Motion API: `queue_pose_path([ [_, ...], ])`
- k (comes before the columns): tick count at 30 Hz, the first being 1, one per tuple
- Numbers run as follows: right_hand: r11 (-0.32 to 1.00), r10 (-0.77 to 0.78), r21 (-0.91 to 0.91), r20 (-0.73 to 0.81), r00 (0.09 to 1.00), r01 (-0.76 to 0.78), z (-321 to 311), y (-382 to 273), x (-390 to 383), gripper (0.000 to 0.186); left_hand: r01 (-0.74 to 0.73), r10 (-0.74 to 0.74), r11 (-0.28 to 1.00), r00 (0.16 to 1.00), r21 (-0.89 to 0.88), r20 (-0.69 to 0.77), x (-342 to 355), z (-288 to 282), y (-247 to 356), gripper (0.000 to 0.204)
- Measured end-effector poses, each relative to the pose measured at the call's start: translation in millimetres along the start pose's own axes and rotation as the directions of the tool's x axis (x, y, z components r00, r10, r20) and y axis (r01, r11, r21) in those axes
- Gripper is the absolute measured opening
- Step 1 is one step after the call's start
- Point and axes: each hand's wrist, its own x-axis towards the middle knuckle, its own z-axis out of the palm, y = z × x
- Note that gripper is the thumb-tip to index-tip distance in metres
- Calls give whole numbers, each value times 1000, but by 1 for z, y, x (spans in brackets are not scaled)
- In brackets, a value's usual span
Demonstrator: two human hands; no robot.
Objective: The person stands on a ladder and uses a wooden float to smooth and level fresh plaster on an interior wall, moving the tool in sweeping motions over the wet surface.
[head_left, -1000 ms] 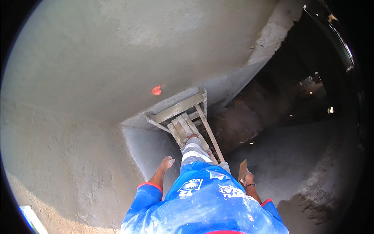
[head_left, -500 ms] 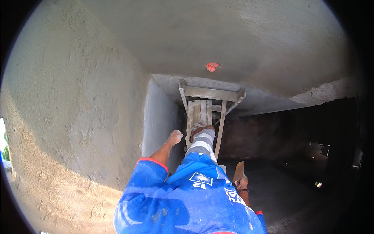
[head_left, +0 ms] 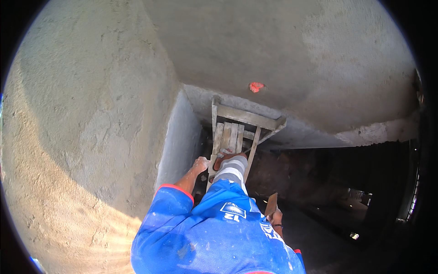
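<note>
My left hand, powdered with pale dust, is closed in a fist just left of the wooden planks. Nothing sticks out of it. Low on the right, my right hand grips a flat piece of wood that points upward. Its fingers are partly hidden behind the wood. Beneath me, a sandalled foot rests on the planks, which lie within a wooden trestle frame.
A plastered wall rises at my left, its lower part sunlit. Another grey wall stands ahead, with an orange-red patch on it. Below to the right lies a dark, deep space with a few small bright spots.
The view has turned slightly, so the trestle and walls look tilted. My left hand is a little lower and nearer the planks. My right hand keeps its grip on the wood.
</note>
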Motion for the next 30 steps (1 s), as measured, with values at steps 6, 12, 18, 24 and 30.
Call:
queue_pose_path([
  [6,990,-76,113,-27,997,79,13,11,-10,33,-20,20,990,1000,140,1,14,-1,8,41],
  [12,994,-57,76,-201,978,74,15,16,-27,41,61,-55,996,994,-65,94,19,12,-1,43],
  [18,952,-31,298,-135,990,70,20,14,-42,34,-77,73,996,994,37,81,61,22,28,38],
  [24,631,-190,775,133,973,17,42,-24,-69,25,-487,475,870,869,73,137,17,8,165,37],
  [30,504,-409,863,275,870,-36,58,-105,-135,34,-664,712,688,540,-292,449,-56,16,268,43],
])
